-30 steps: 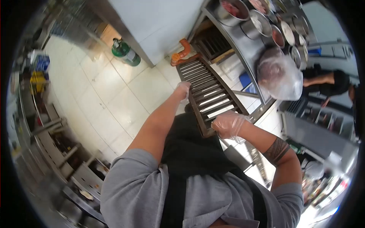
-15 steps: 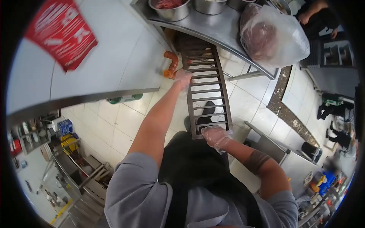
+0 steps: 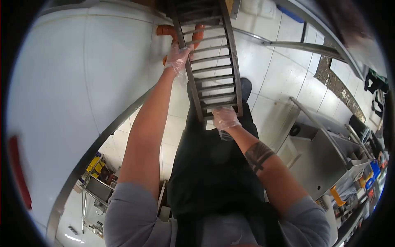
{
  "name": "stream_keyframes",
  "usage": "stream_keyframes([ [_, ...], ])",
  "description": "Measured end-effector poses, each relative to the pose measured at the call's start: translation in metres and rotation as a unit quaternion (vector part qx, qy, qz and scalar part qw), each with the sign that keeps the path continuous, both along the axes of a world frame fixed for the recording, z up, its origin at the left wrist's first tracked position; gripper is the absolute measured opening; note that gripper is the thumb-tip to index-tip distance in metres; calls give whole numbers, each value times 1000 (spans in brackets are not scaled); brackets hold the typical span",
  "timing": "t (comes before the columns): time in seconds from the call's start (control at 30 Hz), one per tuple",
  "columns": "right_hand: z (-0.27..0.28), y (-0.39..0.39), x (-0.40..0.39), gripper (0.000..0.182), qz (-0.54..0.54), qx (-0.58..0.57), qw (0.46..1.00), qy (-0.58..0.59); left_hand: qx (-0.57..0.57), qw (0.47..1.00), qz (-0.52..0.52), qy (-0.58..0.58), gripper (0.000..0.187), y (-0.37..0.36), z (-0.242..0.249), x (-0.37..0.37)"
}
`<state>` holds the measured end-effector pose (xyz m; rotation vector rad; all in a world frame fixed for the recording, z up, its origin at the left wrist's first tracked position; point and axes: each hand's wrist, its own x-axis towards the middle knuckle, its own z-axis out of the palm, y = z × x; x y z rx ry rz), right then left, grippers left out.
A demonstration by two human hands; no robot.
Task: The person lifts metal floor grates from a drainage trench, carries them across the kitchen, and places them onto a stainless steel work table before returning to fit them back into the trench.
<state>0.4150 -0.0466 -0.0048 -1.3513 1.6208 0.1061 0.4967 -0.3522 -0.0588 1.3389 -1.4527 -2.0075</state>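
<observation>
A long dark metal grate [image 3: 212,77], built like a ladder with two side rails and several crossbars, stretches away in front of my body over the floor. My left hand [image 3: 179,57], in a clear plastic glove, is closed around its left rail partway along. My right hand [image 3: 225,118], gloved the same way, is wrapped around the end bar nearest me. The far end of the grate runs out of view at the top. Orange pipe pieces [image 3: 166,30] are behind and beside the left rail, near my left hand.
White tiles [image 3: 263,78] cover the floor. A long, dirty floor channel [image 3: 335,78] runs along the right. To the right stands a steel cabinet or counter [image 3: 317,154]. A pale wall panel or surface [image 3: 82,82] with a dark edge fills the left.
The view has shifted, so the bowls and bagged meat on the steel table are out of sight. Both hands still hold the grate, which appears higher in view, with the orange pipe now partly behind it.
</observation>
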Motion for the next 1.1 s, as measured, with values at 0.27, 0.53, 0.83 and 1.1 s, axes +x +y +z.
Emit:
stream_keyframes([
  [0.27,-45,-52,67,35,-70,-37,997,-10,60,997,38,-20,54,49,0,68],
  [0.53,25,-107,78,21,-77,-59,995,-3,-74,977,9,-200,59,23,15,73],
  [0.83,15,-177,50,23,-73,-30,995,62,-31,994,85,-66,65,-43,10,34],
  [1.1,15,-235,25,31,-160,-46,986,19,-148,959,-77,-228,79,-81,40,38],
])
